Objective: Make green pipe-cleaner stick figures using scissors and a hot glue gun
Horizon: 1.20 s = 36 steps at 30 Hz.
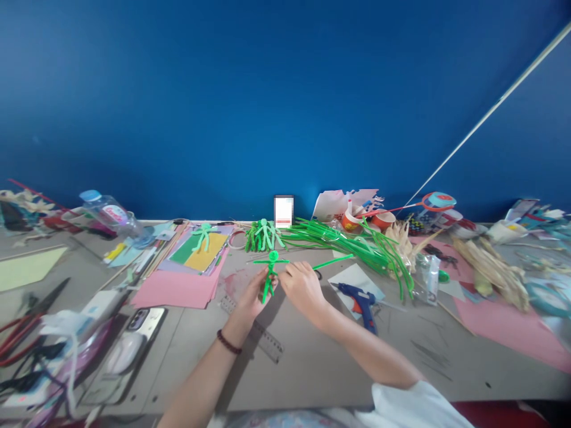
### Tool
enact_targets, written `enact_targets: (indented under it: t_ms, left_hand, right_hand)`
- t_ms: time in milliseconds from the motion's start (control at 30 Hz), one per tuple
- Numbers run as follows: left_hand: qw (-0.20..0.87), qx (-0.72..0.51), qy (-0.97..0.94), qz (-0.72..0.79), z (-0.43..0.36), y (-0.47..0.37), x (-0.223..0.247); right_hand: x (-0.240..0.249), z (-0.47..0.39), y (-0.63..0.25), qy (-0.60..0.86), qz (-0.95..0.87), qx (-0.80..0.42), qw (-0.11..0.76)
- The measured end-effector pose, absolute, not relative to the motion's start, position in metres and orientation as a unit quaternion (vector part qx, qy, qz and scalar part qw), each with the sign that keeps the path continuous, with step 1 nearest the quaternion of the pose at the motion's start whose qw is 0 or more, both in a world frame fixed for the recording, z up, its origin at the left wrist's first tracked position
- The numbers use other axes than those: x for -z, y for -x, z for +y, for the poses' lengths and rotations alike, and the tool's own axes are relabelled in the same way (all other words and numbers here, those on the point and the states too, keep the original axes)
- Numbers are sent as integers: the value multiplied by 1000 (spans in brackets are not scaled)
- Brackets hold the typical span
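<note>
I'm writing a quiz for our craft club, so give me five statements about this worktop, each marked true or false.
1. The left hand holds a green pipe-cleaner figure. True.
2. The beaded bracelet is on the right wrist. False: it is on the left wrist.
3. A transparent ruler shows between the forearms. True.
4. The glue gun is entirely orange. False: it is mostly blue, with an orange part.
5. The plastic bottle has a blue cap. True.

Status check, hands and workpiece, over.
Left hand gripping green pipe-cleaner figure. Right hand close beside it, grip unclear. Transparent ruler by left forearm, blue glue gun beyond right forearm.
</note>
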State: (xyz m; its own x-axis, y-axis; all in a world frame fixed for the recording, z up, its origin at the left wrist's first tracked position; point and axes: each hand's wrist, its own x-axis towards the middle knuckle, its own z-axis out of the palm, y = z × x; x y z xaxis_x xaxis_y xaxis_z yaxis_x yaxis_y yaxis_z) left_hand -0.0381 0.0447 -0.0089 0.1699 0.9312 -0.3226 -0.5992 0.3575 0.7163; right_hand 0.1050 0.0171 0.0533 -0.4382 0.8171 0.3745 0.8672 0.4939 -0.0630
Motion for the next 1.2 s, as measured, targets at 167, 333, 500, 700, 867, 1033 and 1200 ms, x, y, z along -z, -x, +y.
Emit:
enact_targets:
  t_ms: [167,333,500,700,867,1033,1200]
  left_hand:
    - [799,-496,-86,329,43,37,0]
    - [782,-503,-74,360,42,35,0]
    - [750,-524,-129,383,40,33,-1]
    - [684,-540,-226,435,38,32,0]
    - [650,-560,-259,444,42,33,9]
    - [677,-549,-236,429,41,33,11]
    - [737,-515,-162,407,39,34,6]
  right_hand:
    - [-52,27,-112,544,-802,-95,229]
    - [-44,35,-111,510,-761,-226,331]
    - [-42,36,-108,520,-742,-219,362]
    - [-42,35,-109,552,-732,-189,352]
    - [-41,38,-110,547,-746,-197,325]
    - [-36,40,-111,542,-742,-199,340]
    - [-33,37,-109,544,-750,-174,333]
